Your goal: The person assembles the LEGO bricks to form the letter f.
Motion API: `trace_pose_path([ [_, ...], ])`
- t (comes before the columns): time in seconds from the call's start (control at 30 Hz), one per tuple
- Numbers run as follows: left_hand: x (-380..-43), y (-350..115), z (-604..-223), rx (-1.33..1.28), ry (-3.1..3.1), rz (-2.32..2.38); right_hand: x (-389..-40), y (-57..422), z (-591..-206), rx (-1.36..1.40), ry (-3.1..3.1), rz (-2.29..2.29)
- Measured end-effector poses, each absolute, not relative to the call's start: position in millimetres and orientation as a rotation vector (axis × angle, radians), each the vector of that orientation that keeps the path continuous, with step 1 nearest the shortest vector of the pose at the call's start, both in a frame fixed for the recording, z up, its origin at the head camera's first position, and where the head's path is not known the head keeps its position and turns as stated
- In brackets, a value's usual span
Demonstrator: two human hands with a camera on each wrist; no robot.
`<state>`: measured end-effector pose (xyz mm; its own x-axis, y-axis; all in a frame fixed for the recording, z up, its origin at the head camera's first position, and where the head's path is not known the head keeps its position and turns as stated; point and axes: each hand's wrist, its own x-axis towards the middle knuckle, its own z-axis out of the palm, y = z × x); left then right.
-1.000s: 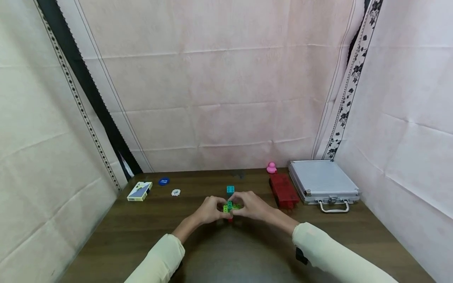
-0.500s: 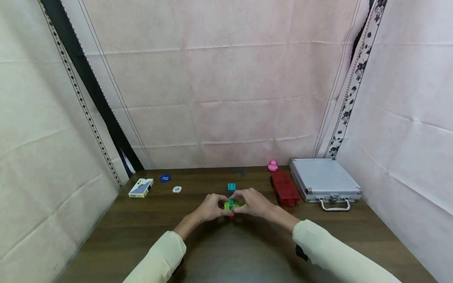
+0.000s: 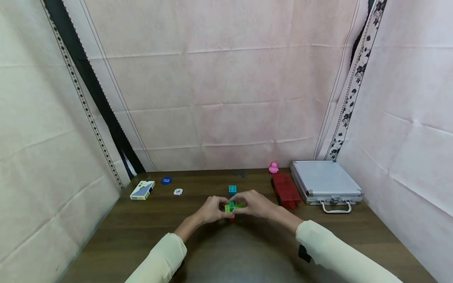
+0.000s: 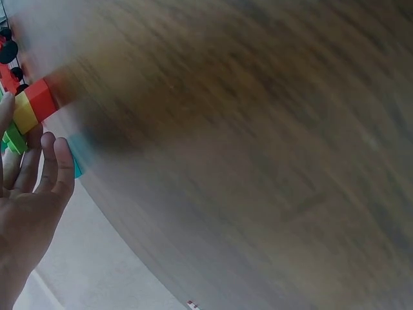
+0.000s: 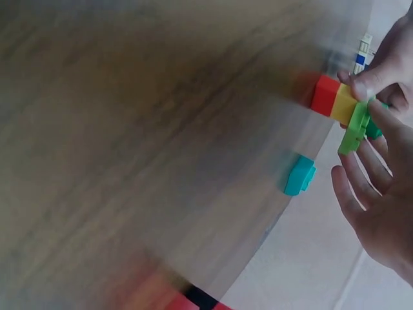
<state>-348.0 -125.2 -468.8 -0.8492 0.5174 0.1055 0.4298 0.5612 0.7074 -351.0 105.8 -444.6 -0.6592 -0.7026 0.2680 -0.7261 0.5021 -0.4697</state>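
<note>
A small stack of toy building bricks stands on the table between both hands. From the bottom, it has a red brick (image 5: 325,95), a yellow brick (image 5: 344,105), a long light green brick (image 5: 353,130) lying across, and a darker green brick (image 5: 373,130) on top. My left hand (image 3: 211,209) pinches it from the left with thumb and fingers. From the other side my right hand (image 3: 255,204) pinches the light green and green bricks, its other fingers loosely spread. Fingers partly cover the stack. Just behind it sits a turquoise brick (image 3: 232,189), apart from both hands.
To the right lie a long red object (image 3: 286,190) and a silver case (image 3: 325,182), with a pink duck (image 3: 273,168) behind. At the left are a card box (image 3: 142,190), a blue disc (image 3: 166,180) and a small white piece (image 3: 178,192). Cloth walls surround the table (image 3: 226,255).
The head view shifts slightly. Both hands stay at the brick stack with almost the same hold, and nothing else on the table has moved.
</note>
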Motion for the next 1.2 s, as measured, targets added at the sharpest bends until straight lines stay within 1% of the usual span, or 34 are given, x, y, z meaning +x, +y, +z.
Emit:
trace_pose_path([
  [0.13, -347, -125, -469, 0.821, 2.672, 1.16, -359, 110, -440, 1.361, -2.654, 0.98],
  [0.23, -348, -124, -468, 0.814, 2.685, 1.148, -366, 114, -438, 1.373, -2.625, 1.032],
  [0.33, -348, -123, -468, 0.795, 2.7, 1.129, -376, 120, -440, 1.344, -2.602, 1.055],
  [0.53, -347, -122, -469, 0.762, 2.7, 1.102, -400, 130, -457, 1.251, -2.594, 1.074],
  [0.73, -347, -121, -470, 0.775, 2.704, 1.092, -420, 133, -469, 1.202, -2.608, 1.053],
  [0.97, -345, -121, -469, 0.786, 2.71, 1.088, -430, 125, -474, 1.179, -2.72, 0.876],
  [1.2, -343, -124, -469, 0.799, 2.711, 1.093, -432, 117, -477, 1.149, -2.764, 0.839],
])
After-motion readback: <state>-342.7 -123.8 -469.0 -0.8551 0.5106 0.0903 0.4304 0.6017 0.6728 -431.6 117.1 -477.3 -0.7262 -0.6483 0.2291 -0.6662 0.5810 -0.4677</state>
